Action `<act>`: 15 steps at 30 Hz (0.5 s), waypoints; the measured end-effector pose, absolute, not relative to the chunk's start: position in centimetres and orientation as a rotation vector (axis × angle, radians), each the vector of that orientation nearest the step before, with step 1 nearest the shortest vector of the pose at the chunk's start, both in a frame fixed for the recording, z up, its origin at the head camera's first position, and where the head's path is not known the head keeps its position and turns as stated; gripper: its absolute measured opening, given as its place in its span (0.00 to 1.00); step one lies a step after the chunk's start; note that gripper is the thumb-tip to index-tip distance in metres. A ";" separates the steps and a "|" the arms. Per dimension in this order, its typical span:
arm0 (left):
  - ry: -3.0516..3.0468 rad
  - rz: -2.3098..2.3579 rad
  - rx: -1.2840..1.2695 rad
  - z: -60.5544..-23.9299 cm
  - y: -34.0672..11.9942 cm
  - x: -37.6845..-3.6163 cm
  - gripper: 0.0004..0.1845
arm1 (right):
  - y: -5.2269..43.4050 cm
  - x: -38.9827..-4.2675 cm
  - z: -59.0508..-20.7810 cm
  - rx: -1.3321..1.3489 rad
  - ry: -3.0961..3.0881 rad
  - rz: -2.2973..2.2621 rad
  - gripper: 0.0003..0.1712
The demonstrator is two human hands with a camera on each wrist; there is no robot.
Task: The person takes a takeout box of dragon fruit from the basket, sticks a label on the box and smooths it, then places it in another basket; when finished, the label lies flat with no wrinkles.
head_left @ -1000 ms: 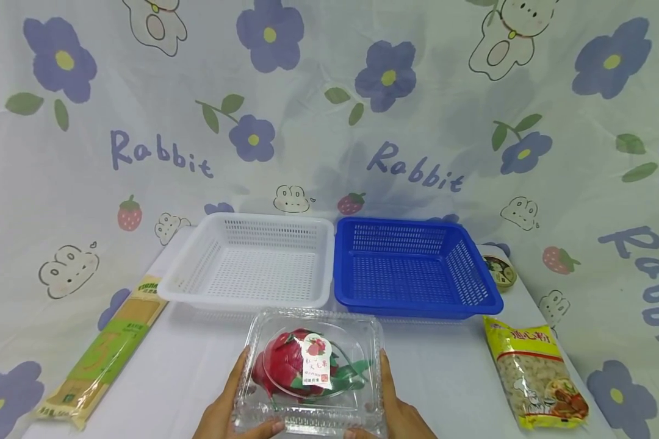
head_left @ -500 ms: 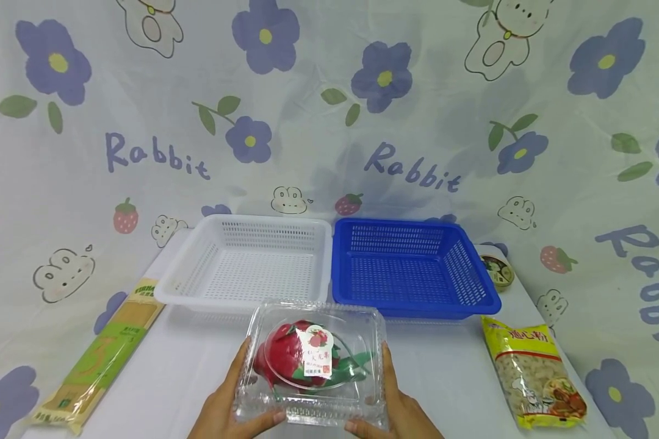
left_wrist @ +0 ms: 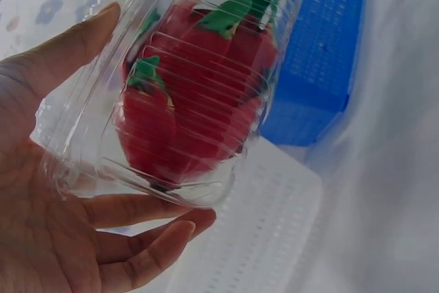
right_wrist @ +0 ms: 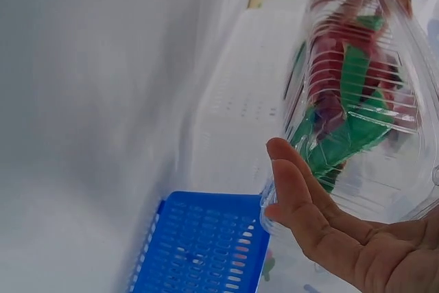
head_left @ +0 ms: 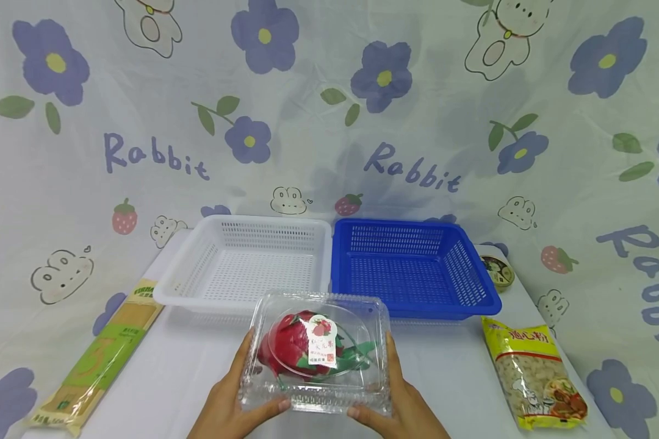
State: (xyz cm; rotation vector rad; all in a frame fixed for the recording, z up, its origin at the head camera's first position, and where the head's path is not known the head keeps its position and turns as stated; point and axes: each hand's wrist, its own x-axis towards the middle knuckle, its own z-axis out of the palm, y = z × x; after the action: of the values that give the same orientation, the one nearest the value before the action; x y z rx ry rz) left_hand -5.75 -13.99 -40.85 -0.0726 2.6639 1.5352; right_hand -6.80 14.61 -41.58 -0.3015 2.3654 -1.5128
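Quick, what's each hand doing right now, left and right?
Left hand: holding the clear plastic clamshell box with the red dragon fruit by its left side.
Right hand: holding the same box by its right side.

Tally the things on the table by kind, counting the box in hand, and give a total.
Baskets: 2, the white basket and the blue basket
Clear boxes: 1, the dragon fruit box, in the grip of the left hand and right hand
Pasta packs: 2, the spaghetti pack and the macaroni bag
Round tins: 1, the tin
Total: 6
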 end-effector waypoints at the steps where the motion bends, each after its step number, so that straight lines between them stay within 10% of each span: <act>1: 2.661 1.542 -0.068 -40.8 -14.0 -5.8 0.62 | 14.6 -6.8 -41.6 -0.297 2.369 -1.510 0.69; 15: 2.657 1.557 -0.061 -40.2 -13.8 -5.7 0.62 | 14.7 -6.7 -41.0 -0.291 2.404 -1.515 0.70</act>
State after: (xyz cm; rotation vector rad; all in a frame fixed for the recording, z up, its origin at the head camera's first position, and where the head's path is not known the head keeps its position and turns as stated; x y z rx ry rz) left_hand -5.72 -13.79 -40.19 -0.0605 2.6569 1.5570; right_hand -6.69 14.74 -41.03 -0.2915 2.4044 -1.5150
